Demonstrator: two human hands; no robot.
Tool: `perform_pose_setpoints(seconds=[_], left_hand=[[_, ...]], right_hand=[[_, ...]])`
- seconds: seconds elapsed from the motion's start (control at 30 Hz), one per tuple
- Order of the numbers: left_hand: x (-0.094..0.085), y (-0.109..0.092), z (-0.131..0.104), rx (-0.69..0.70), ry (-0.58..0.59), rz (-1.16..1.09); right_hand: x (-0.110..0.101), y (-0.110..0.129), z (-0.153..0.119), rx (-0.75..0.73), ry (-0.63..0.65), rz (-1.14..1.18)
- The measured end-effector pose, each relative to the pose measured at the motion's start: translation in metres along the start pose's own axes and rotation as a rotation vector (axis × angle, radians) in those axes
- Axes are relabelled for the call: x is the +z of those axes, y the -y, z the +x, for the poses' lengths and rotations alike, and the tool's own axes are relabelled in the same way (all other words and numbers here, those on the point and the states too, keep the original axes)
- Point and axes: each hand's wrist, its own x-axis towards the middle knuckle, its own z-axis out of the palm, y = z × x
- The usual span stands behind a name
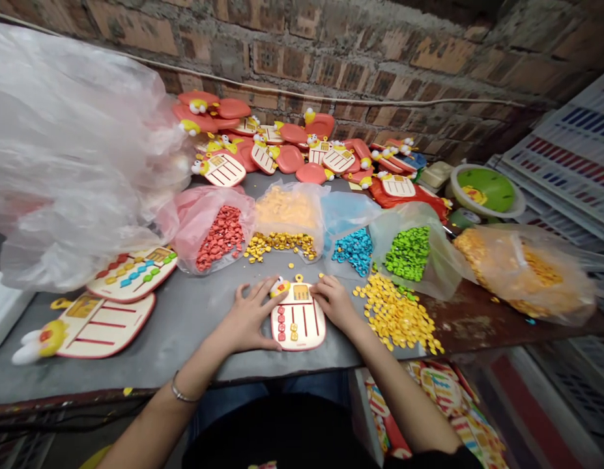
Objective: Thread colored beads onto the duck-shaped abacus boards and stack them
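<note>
On the gray-covered desk [194,306], the cream bead board [299,319] lies flat between my grips, its long axis running away from me. My left grip [247,316] is spread along its left side; my right grip [337,303], nearer the two bare slots [305,319], bends at the upper right edge, and I cannot tell whether it pinches anything. Red beads [281,319] sit in the leftmost slot, yellow beads [294,332] in the next.

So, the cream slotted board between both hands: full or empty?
Partly full: the board shows red pieces, yellow pieces and bare slots.
</note>
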Motion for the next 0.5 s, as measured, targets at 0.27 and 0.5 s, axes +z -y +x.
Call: perform_pose_setpoints(seconds=[0.27, 0.5], left_hand=[[-0.004, -0.003, 0.001, -0.015, 0.037, 0.017], [-0.004, -0.003, 0.000, -0.024, 0.044, 0.015]], right_hand=[[0.002, 0.011, -0.011, 0.121, 0.085, 0.305], [0.021, 0.026, 0.002, 0.082, 0.179, 0.447]])
